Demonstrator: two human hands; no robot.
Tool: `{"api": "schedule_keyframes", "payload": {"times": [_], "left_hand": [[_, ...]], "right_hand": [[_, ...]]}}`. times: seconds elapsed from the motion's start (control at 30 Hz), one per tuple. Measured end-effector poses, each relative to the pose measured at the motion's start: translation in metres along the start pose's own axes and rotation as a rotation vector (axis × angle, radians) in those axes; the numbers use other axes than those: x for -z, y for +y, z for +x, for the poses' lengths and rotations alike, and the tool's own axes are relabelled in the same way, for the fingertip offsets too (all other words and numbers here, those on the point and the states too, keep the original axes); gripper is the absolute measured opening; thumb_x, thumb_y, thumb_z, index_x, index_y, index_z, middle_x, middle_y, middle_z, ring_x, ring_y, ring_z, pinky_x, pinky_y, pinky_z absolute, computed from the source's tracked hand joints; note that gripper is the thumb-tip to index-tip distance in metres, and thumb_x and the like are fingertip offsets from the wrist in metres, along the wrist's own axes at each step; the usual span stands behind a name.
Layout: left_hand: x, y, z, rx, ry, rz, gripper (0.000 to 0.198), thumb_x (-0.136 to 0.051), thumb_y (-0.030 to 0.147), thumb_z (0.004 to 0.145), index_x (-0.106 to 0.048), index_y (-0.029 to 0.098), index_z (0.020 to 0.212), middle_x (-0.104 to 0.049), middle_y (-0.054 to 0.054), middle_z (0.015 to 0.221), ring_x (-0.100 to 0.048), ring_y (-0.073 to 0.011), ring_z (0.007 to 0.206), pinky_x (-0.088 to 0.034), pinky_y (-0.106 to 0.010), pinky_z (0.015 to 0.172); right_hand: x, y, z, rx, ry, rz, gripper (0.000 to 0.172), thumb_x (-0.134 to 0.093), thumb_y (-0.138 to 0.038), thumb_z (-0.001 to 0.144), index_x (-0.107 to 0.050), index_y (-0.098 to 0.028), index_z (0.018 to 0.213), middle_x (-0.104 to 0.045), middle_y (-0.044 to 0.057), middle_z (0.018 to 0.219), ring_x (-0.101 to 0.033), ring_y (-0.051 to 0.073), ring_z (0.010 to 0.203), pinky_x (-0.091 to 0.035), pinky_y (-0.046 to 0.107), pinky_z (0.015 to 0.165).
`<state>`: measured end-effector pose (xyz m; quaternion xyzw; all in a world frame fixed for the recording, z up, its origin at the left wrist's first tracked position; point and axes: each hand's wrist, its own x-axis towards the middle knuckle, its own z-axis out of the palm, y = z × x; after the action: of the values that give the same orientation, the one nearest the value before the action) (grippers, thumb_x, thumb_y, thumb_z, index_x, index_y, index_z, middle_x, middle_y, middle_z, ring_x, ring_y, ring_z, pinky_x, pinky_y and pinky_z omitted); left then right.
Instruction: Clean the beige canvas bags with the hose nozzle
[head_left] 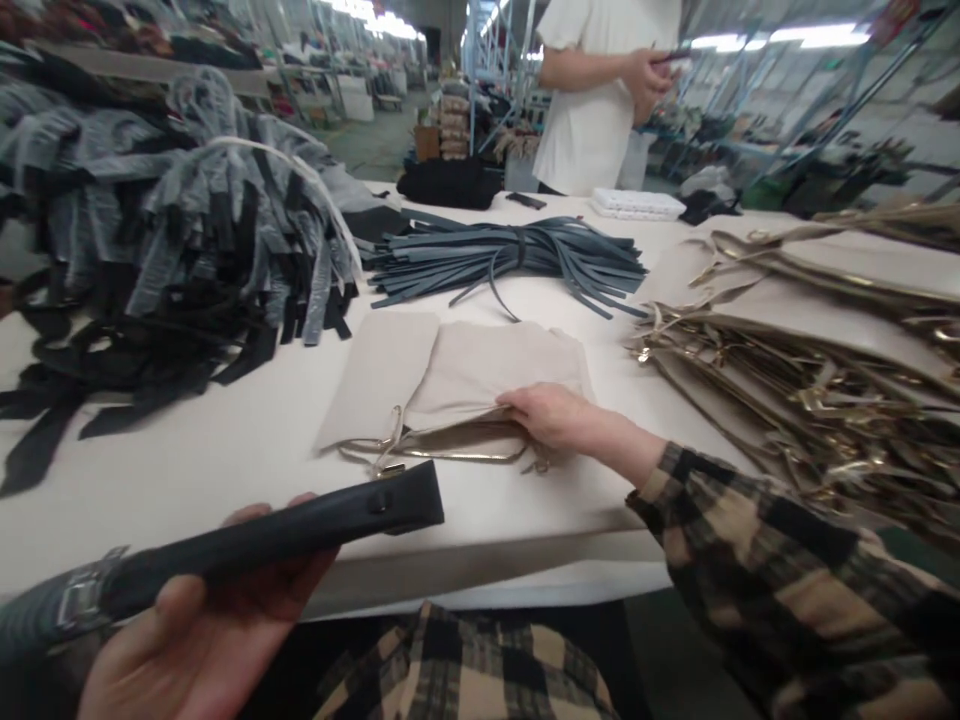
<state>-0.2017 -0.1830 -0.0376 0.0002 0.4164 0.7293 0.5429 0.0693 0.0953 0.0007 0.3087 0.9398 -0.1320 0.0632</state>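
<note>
My left hand [202, 620] is closed on a dark leather strap [285, 535] with a stud near its end and a metal buckle at the left, held near the table's front edge. My right hand [551, 415] reaches onto a beige fabric bag [480, 370] lying flat on the white table [187, 450]. Its fingers are tucked into the bag's opening, beside the gold metal frame [442, 455]. A second beige piece [379, 375] lies under the bag at its left.
A big heap of grey and black straps [165, 250] fills the left. A bundle of blue-grey strips [510, 255] lies at the back middle. Stacked beige bags with gold frames [810, 380] cover the right. Another person in a white shirt [592, 100] stands beyond the table.
</note>
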Motion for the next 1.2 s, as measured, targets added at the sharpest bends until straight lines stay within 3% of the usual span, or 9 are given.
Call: {"api": "schedule_keyframes", "payload": {"times": [0.1,0.2,0.33,0.47,0.57,0.67,0.8,1.03,1.2], "left_hand": [[-0.010,0.001,-0.006,-0.058,0.107,0.050,0.034,-0.069,0.058,0.073,-0.077,0.032,0.094,-0.076,0.000,0.112,-0.065,-0.0346,0.115,-0.061,-0.040,0.082],[-0.016,0.004,-0.009,-0.112,0.070,0.042,0.036,-0.074,0.057,0.066,-0.078,0.032,0.092,-0.077,-0.003,0.108,-0.065,-0.0374,0.114,-0.061,-0.044,0.082],[-0.037,0.007,-0.007,-0.155,0.013,0.036,0.041,-0.086,0.049,0.054,-0.079,0.027,0.089,-0.078,-0.003,0.105,-0.068,-0.0364,0.109,-0.063,-0.041,0.080],[-0.068,0.008,0.004,-0.166,-0.008,-0.012,0.049,-0.095,0.041,0.043,-0.078,0.022,0.085,-0.079,-0.004,0.097,-0.071,-0.0337,0.101,-0.063,-0.043,0.084],[-0.078,0.008,0.013,-0.201,-0.046,-0.062,0.047,-0.096,0.036,0.045,-0.077,0.020,0.085,-0.079,-0.004,0.095,-0.071,-0.0310,0.100,-0.062,-0.044,0.087],[-0.076,0.005,0.023,-0.214,-0.078,-0.084,0.043,-0.095,0.030,0.050,-0.076,0.017,0.086,-0.079,-0.006,0.095,-0.071,-0.0296,0.099,-0.062,-0.044,0.087],[-0.072,-0.007,0.036,-0.124,-0.092,-0.066,0.038,-0.093,0.021,0.055,-0.075,0.014,0.088,-0.078,-0.008,0.096,-0.071,-0.0282,0.096,-0.062,-0.043,0.085],[-0.091,-0.037,0.050,0.006,-0.104,-0.025,0.042,-0.093,0.017,0.054,-0.074,0.013,0.091,-0.077,-0.010,0.097,-0.071,-0.0268,0.093,-0.062,-0.041,0.083],[-0.109,-0.051,0.055,0.030,-0.110,-0.045,0.035,-0.091,0.017,0.058,-0.073,0.013,0.088,-0.077,-0.008,0.093,-0.070,-0.0258,0.092,-0.063,-0.041,0.080]], "right_hand": [[0.025,0.011,0.019,-0.127,-0.116,0.250,0.026,-0.050,-0.031,0.094,-0.072,-0.018,0.092,-0.073,0.008,0.088,-0.065,0.022,0.079,-0.047,0.031,0.073],[0.035,0.017,0.028,-0.249,-0.162,0.563,0.024,-0.059,-0.038,0.089,-0.072,-0.019,0.084,-0.074,0.006,0.090,-0.065,0.021,0.075,-0.049,0.031,0.067],[0.027,0.016,0.028,-0.347,-0.091,0.950,0.020,-0.073,-0.038,0.079,-0.074,-0.020,0.087,-0.075,0.005,0.096,-0.067,0.021,0.077,-0.054,0.030,0.069],[0.014,0.012,0.026,-0.376,-0.162,1.223,0.018,-0.072,-0.036,0.079,-0.073,-0.020,0.086,-0.075,0.005,0.088,-0.067,0.020,0.069,-0.056,0.031,0.064],[0.005,0.017,0.029,-0.372,-0.177,1.250,0.021,-0.073,-0.037,0.079,-0.073,-0.019,0.090,-0.076,0.005,0.090,-0.068,0.020,0.070,-0.057,0.031,0.065],[-0.009,0.029,0.037,-0.358,-0.166,1.165,0.027,-0.074,-0.041,0.079,-0.074,-0.019,0.095,-0.076,0.006,0.093,-0.068,0.021,0.071,-0.057,0.033,0.066],[-0.030,0.043,0.047,-0.254,-0.102,1.118,0.028,-0.074,-0.044,0.077,-0.075,-0.019,0.086,-0.075,0.004,0.082,-0.065,0.020,0.071,-0.055,0.033,0.071],[-0.057,0.036,0.027,-0.109,0.343,1.143,0.043,-0.068,-0.055,0.078,-0.075,-0.021,0.103,-0.076,0.003,0.101,-0.066,0.023,0.094,-0.048,0.038,0.095],[-0.065,0.031,0.023,-0.122,0.394,1.318,0.051,-0.071,-0.060,0.073,-0.074,-0.020,0.105,-0.076,0.004,0.099,-0.067,0.024,0.093,-0.049,0.038,0.091]]}}
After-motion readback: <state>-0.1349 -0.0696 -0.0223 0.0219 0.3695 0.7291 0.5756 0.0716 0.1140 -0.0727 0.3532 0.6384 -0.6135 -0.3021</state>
